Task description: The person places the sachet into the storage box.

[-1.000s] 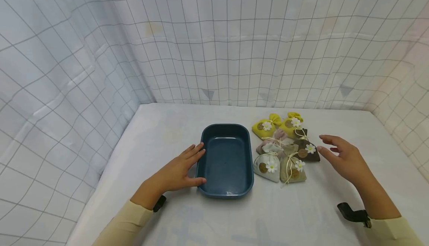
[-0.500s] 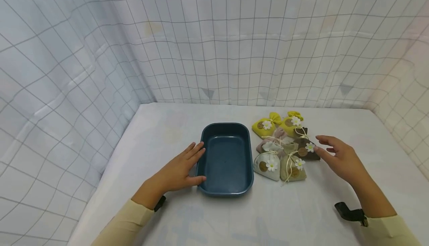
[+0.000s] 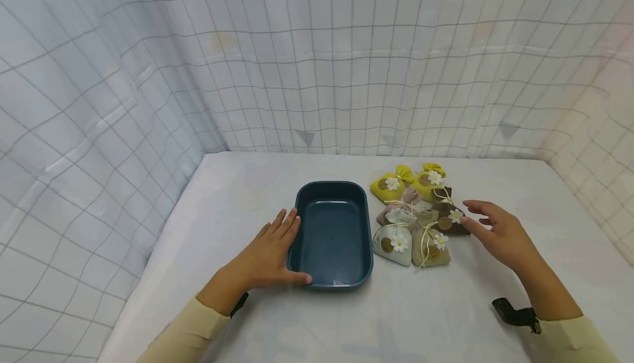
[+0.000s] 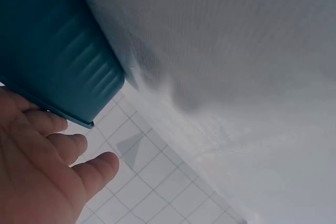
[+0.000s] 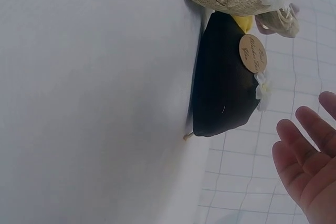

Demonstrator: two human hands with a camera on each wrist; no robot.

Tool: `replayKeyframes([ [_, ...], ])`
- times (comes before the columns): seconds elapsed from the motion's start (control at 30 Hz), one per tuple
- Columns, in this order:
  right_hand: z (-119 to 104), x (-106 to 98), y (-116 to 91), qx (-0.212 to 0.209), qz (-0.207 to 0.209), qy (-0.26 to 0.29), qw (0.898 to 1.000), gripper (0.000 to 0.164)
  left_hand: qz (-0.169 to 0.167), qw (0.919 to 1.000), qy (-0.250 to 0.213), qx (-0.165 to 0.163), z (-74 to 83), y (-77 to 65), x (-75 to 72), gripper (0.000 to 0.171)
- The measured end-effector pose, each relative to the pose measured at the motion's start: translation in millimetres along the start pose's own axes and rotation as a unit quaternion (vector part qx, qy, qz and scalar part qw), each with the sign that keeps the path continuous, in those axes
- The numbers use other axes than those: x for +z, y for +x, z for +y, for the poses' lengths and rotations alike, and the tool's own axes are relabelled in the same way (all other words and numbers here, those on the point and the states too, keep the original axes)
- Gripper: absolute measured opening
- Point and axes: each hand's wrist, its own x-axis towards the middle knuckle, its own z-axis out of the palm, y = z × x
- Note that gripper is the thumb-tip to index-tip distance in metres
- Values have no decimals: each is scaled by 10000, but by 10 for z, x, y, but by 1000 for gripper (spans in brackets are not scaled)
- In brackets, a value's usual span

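Observation:
A dark blue rectangular tub (image 3: 332,247) stands mid-table. My left hand (image 3: 264,258) lies along its left side, fingers spread at the rim and thumb over the near left corner. In the left wrist view, fingers (image 4: 71,148) show beside the tub's ribbed outer wall (image 4: 63,51). To the right of the tub sits a cluster of small drawstring pouches with white flowers. My right hand (image 3: 502,236) hovers beside the dark brown pouch (image 3: 460,228), holding nothing, its fingers loosely bent. The right wrist view has that brown pouch (image 5: 220,82) apart from the fingertips.
Two yellow pouches (image 3: 382,188) are at the back of the cluster. A pinkish pouch (image 3: 388,214) lies in the middle, with a pale grey pouch (image 3: 383,239) and a tan pouch (image 3: 428,254) in front. White gridded curtains (image 3: 322,77) enclose the table's back and sides.
My right hand has moved slightly left, closer to the brown pouch. My left thumb has shifted a little along the tub's near corner. The tub and pouches have hardly changed.

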Motion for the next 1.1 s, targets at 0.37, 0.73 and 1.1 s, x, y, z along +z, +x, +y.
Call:
replayKeyframes([
  [0.37,-27,73,41,-185,-5,76,9998,48,309,9990,280,185,18,3,30,132],
  [0.73,-113,131,119,19,-179,127,9998,45,385,9981,419,248,6,11,62,125],
  [1.1,-173,195,164,152,-276,265,9992,47,390,9978,463,266,-8,13,88,125],
])
